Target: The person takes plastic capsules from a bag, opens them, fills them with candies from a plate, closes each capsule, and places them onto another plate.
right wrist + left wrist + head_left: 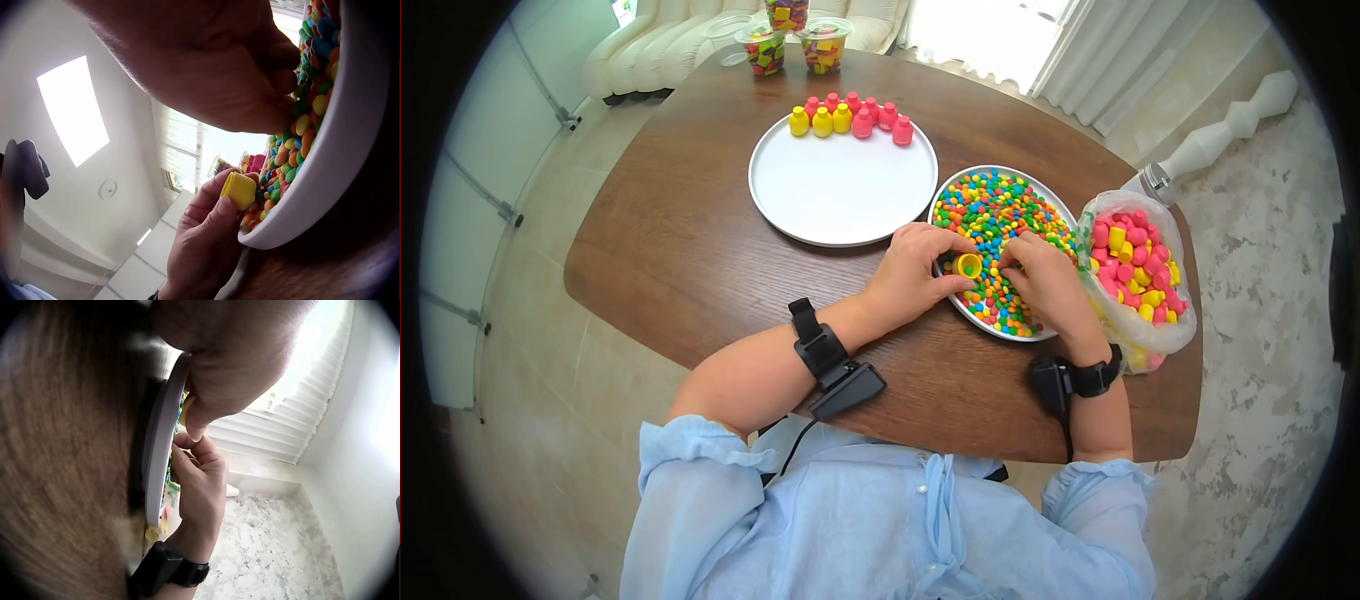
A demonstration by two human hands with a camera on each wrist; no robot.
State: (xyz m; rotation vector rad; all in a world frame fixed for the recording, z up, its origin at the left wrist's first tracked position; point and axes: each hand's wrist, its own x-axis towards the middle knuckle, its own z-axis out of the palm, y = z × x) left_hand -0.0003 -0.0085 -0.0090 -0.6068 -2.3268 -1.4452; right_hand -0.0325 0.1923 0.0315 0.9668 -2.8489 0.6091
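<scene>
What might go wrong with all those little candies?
If the left hand tips the open yellow cup, the candy inside might fall out. The right hand works at the crowded tray, so it could nudge candies over its edge. The open, heaped bag stands close beside the tray; a bump from the right arm might spill it.

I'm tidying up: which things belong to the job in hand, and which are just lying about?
Likely in use:
yellow cup, pinched by the left hand
coloured candies, under the right hand
white dish holding them
round white tray with pink bottles and yellow bottles
plastic bag of pink and yellow pieces

Probably just about:
clear tubs
cream sofa
</scene>
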